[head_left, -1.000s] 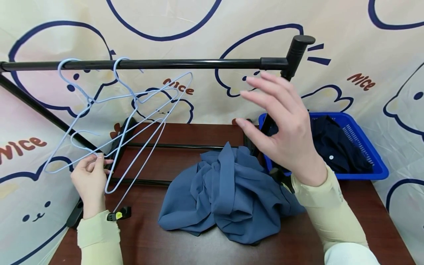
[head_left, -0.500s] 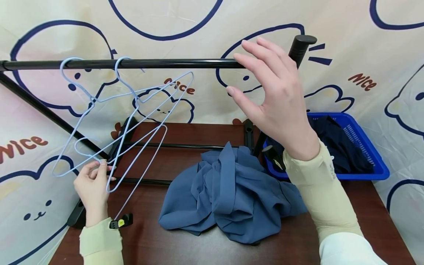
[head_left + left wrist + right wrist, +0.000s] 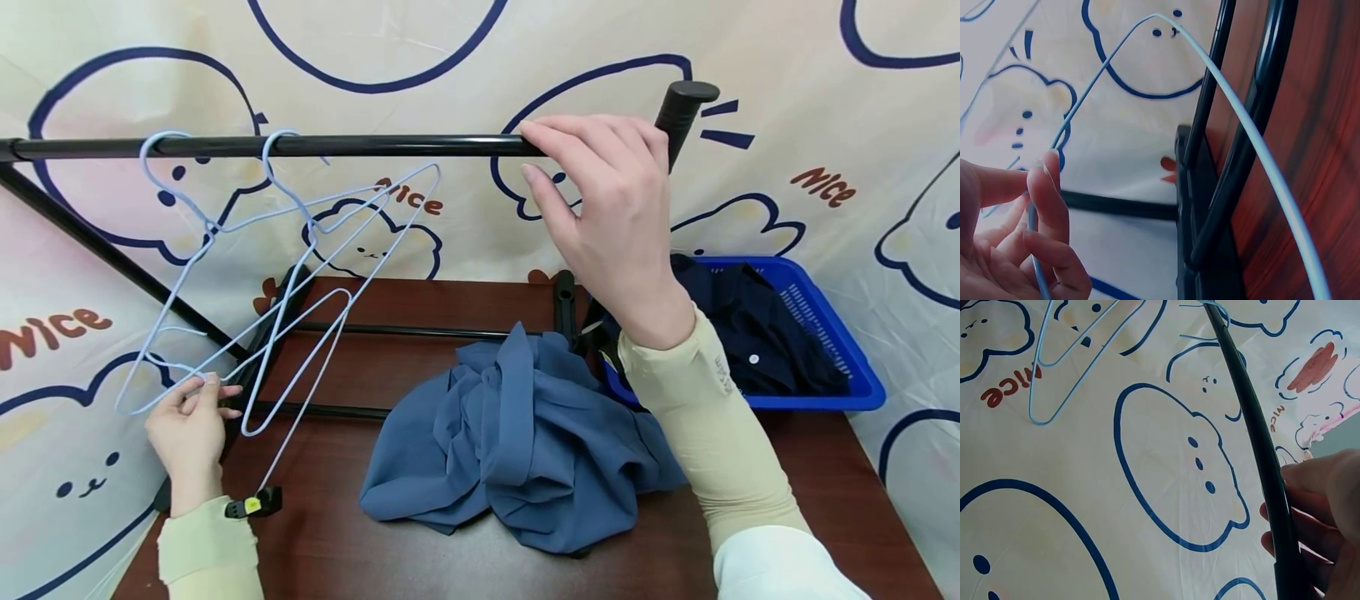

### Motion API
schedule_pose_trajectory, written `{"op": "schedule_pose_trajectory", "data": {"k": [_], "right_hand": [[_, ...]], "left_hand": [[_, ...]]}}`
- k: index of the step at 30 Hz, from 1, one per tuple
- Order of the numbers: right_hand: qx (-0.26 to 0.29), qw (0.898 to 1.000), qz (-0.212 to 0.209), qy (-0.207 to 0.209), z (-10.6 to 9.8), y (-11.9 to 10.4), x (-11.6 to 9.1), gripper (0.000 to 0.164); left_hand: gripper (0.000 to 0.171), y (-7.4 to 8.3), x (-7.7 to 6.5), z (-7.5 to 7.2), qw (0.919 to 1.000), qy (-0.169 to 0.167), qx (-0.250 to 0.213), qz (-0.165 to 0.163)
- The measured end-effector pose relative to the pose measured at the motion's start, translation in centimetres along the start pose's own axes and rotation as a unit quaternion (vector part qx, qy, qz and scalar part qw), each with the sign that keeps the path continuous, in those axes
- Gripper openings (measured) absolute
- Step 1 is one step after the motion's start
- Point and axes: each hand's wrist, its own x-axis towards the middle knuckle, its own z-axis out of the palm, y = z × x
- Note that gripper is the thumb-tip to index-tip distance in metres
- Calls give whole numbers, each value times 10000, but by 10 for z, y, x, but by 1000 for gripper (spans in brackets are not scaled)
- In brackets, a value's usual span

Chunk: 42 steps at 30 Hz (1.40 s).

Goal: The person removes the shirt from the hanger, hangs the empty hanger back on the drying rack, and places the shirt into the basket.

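My left hand pinches a light blue wire hanger between thumb and fingers, below two more hangers on the rail. The two others, a left hanger and a right hanger, hang by their hooks from the black clothes rail. Up at the rail's right part, my right hand has its fingers over the bar and the thumb below; the right wrist view shows fingertips curled behind the bar. A crumpled slate-blue garment lies on the table between the hands.
A blue plastic basket with a dark navy garment stands at the right, partly behind my right forearm. The rack's lower bars cross the brown table. A printed curtain covers the back.
My right hand came from in front of the rail and took hold of it. My left hand moved slightly, and the hanger in it swung left and lower. The garment stayed put.
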Motion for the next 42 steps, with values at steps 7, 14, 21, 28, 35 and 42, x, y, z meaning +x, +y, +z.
{"op": "schedule_pose_trajectory", "data": {"k": [7,14,21,28,35,42], "right_hand": [[-73,9998,153,39,2,-1,0,34],[-53,9999,126,78,4,-1,0,33],[-34,9999,95,86,5,-1,1,33],[-29,9999,129,48,5,-1,1,34],[-32,9997,196,133,6,-2,1,34],[-15,9976,368,585,12,-4,1,34]], "left_hand": [[14,3,17,-10,9992,81,-398,13],[15,8,15,-8,9982,-12,-434,418],[13,11,8,-7,9972,-12,-304,683],[12,12,5,-10,9950,-4,-302,953],[13,17,5,-17,9901,128,813,1140],[19,34,-2,-14,9849,196,697,1571]]}}
